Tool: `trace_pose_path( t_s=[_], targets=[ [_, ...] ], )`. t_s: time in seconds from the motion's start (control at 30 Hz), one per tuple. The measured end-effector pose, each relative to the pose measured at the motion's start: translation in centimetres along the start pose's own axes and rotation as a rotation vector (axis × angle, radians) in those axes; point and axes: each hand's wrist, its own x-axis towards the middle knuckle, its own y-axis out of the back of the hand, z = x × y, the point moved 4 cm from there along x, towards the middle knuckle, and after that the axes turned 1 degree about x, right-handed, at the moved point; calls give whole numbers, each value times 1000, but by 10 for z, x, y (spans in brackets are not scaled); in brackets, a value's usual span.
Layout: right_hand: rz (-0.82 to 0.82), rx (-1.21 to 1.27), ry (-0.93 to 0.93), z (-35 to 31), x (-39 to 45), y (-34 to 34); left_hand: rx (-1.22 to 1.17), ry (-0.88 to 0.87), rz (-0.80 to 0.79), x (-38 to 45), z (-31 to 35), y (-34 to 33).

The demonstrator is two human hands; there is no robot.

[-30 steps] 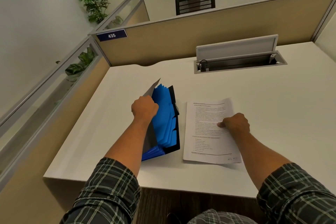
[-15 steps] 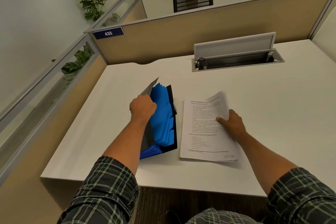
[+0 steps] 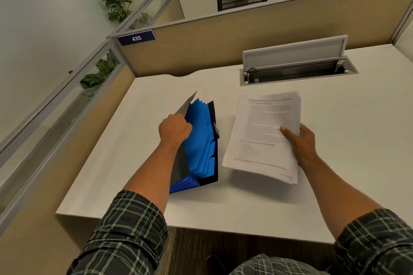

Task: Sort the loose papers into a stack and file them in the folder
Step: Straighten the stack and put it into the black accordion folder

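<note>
1. Papers (image 3: 261,134): one stack, printed, lifted clear of the desk (image 3: 335,140) and blurred; its shadow lies beneath. It sits at about 3 o'clock from the folder (image 3: 201,140), just beside it, not touching.
2. Folder: one, an expanding file with blue tabbed dividers and a black back, lying on the desk left of centre. Its grey front cover is pulled up and open toward 10 o'clock.
3. Left hand (image 3: 174,128): curled into a fist around the edge of the grey cover, holding it up; forearm bare, plaid sleeve rolled.
4. Right hand (image 3: 300,140): grips the stack at its 3 o'clock edge, thumb on top, fingers underneath.
5. Desk: white. At 1 o'clock a cable tray (image 3: 297,71) stands with its lid raised.
6. Room: tan cubicle partitions, a plate reading 435 (image 3: 136,38) at 11 o'clock, two plants beyond.
</note>
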Motion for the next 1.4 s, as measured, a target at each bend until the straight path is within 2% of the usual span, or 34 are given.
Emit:
trace_pose_path(
  t_s=[0.17,0.33,0.57,0.8,0.93,1.07,1.4],
  targets=[
    [128,167,23,-28,12,-17,-13,-9,-35,4,-2,-1],
    [77,228,110,-65,16,-65,-9,-40,-36,6,0,-2],
    [49,-159,176,-83,14,-107,-35,-85,-30,7,-1,1],
    [7,-342,235,-96,9,-108,-126,-2,-62,13,-9,9],
    [-45,-404,276,-110,10,-114,-96,-27,-42,15,2,7],
    [-149,-435,255,-114,4,-141,-61,22,-9,12,-9,10],
    [-280,-492,286,-123,-9,-165,-118,50,27,12,-10,15]
  ],
)
